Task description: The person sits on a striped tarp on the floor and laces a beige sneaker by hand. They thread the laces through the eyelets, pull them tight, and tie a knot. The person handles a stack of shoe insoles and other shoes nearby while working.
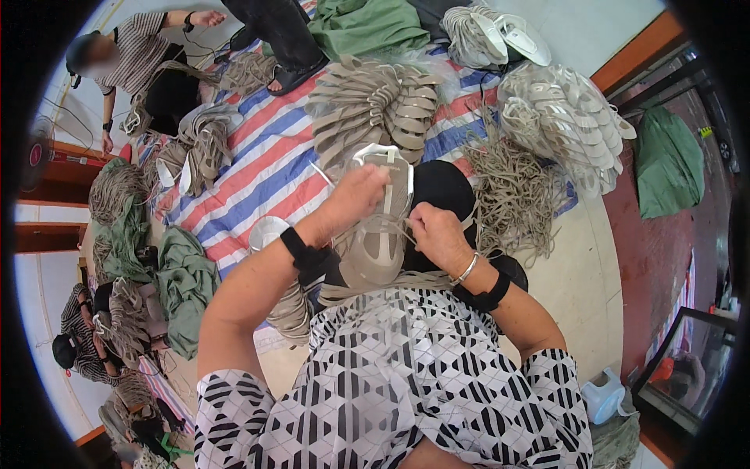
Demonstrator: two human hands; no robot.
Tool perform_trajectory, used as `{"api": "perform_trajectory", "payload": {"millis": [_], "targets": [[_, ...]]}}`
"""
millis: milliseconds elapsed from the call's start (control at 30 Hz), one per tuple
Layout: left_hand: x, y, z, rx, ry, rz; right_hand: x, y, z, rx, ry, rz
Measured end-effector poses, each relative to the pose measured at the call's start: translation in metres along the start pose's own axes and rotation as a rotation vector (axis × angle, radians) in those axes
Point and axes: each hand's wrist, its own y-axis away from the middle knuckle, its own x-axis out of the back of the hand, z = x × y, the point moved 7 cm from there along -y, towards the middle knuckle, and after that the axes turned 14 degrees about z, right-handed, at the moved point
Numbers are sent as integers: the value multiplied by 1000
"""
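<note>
Both hands on grey sandal upper (380, 234), left hand (353, 199), right hand (439, 234), strap piles crowding around

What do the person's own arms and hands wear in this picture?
The forearms are bare below short sleeves with a black and white geometric pattern. The left hand has a black band at the wrist. The right hand has a thin silver bangle and a black band behind it.
</note>
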Motion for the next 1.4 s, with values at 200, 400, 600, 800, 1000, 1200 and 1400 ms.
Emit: {"api": "perform_trajectory", "payload": {"millis": [200,400,600,800,1000,1200,1400], "targets": [[-28,17,8,-301,-740,153,-1,-1,-10,123,166,75],[-55,6,9,-413,-1033,-119,-2,1,-4,146,-55,63],[-55,12,15,-469,-1013,-156,7,10,-16,185,322,57],[-56,9,8,-476,-1077,-282,40,-1,-52,565,408,283],[-58,12,13,-524,-1049,-269,33,-13,-33,621,317,87],[-32,5,1,-509,-676,-125,31,-8,-28,750,311,53],[2,15,2,-170,-93,233,32,-12,-26,732,242,-59]]}}
